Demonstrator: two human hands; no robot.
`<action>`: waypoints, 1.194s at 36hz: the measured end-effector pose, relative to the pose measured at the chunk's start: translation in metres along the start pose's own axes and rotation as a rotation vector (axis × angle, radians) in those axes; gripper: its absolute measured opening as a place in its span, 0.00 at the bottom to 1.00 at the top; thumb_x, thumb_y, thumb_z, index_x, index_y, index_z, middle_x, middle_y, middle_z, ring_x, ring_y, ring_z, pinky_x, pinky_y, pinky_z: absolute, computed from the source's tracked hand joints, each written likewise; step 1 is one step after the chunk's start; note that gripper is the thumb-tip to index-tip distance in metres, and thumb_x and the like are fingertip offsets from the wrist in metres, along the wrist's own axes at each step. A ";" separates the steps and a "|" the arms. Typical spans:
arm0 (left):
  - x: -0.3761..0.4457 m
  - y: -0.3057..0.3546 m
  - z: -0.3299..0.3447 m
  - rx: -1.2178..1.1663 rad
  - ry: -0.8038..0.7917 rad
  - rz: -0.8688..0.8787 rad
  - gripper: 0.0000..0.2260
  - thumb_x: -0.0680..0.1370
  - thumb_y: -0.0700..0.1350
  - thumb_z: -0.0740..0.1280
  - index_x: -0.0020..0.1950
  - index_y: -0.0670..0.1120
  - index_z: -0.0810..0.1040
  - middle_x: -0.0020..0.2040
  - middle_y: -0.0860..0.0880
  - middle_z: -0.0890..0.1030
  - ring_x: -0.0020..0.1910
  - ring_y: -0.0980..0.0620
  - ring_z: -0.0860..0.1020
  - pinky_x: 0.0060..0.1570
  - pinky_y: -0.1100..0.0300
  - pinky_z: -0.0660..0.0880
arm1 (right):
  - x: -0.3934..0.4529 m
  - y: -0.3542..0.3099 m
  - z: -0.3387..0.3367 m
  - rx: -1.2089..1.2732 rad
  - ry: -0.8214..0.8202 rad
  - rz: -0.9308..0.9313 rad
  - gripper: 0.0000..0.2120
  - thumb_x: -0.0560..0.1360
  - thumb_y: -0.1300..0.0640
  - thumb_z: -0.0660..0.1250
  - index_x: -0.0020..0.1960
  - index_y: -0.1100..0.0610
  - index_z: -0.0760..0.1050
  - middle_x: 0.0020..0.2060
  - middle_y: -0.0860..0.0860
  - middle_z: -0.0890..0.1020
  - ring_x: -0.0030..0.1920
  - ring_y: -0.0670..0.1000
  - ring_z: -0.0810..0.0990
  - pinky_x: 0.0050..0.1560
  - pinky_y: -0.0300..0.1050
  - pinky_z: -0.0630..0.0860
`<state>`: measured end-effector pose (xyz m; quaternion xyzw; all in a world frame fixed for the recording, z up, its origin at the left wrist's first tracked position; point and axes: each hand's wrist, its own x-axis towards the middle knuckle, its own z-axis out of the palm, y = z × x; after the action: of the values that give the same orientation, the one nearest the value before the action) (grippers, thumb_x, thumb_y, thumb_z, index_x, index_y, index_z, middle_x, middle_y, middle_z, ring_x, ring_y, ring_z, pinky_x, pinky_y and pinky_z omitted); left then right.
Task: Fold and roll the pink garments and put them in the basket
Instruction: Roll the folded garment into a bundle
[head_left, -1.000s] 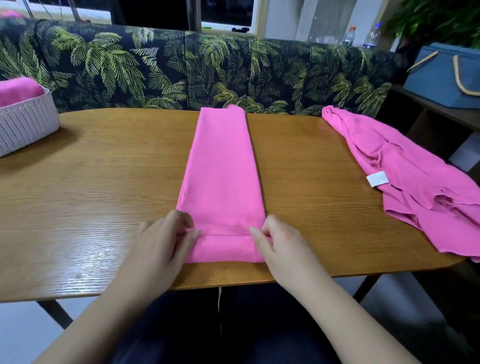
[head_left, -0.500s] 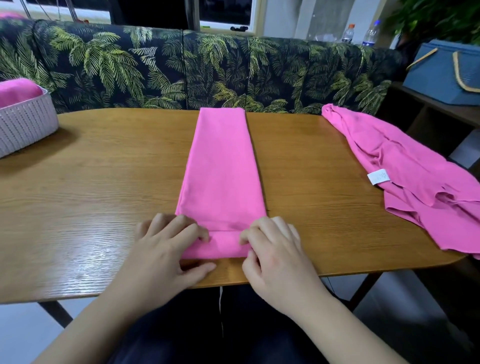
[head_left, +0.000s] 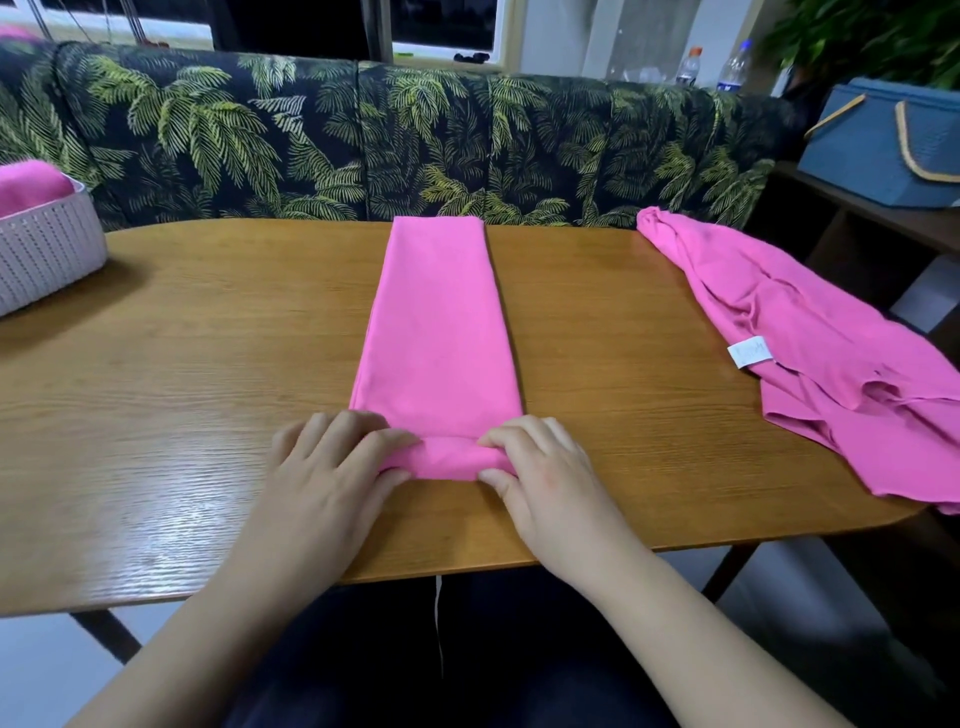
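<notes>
On the table (head_left: 156, 415), both hands (head_left: 332, 478) apparently grip the garment's (head_left: 436, 332) roll.

Left hand (head_left: 332, 467) and right hand (head_left: 540, 475) lie side by side, fingers (head_left: 395, 441) curled forward, thumbs tucked beneath.

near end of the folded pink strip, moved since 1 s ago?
Yes. The strip's near end has rolled away from the table's near edge, toward the sofa; both hands grip the roll.
</notes>
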<state>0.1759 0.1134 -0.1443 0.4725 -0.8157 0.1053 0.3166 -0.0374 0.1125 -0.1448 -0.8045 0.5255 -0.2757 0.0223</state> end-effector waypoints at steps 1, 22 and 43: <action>0.000 0.000 0.000 -0.007 0.004 0.021 0.14 0.80 0.54 0.55 0.56 0.50 0.75 0.52 0.50 0.76 0.51 0.47 0.73 0.51 0.51 0.65 | 0.003 0.001 -0.001 0.019 -0.009 0.010 0.19 0.75 0.46 0.55 0.55 0.56 0.77 0.49 0.48 0.79 0.51 0.48 0.71 0.51 0.43 0.70; 0.024 -0.006 0.015 0.191 -0.243 0.017 0.23 0.73 0.54 0.58 0.61 0.43 0.80 0.56 0.46 0.78 0.58 0.46 0.70 0.61 0.51 0.63 | 0.031 -0.014 0.003 -0.264 0.083 0.181 0.10 0.77 0.60 0.64 0.58 0.57 0.76 0.52 0.53 0.75 0.53 0.56 0.73 0.52 0.51 0.69; 0.057 -0.020 0.017 -0.208 -0.247 -0.194 0.28 0.76 0.60 0.48 0.56 0.43 0.79 0.50 0.43 0.79 0.49 0.41 0.77 0.48 0.55 0.70 | 0.044 0.015 -0.008 -0.167 -0.124 0.082 0.25 0.79 0.43 0.58 0.72 0.51 0.64 0.67 0.46 0.71 0.68 0.48 0.65 0.63 0.44 0.55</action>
<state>0.1650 0.0545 -0.1248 0.5231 -0.8054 -0.0698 0.2698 -0.0403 0.0703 -0.1242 -0.7969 0.5768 -0.1796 -0.0011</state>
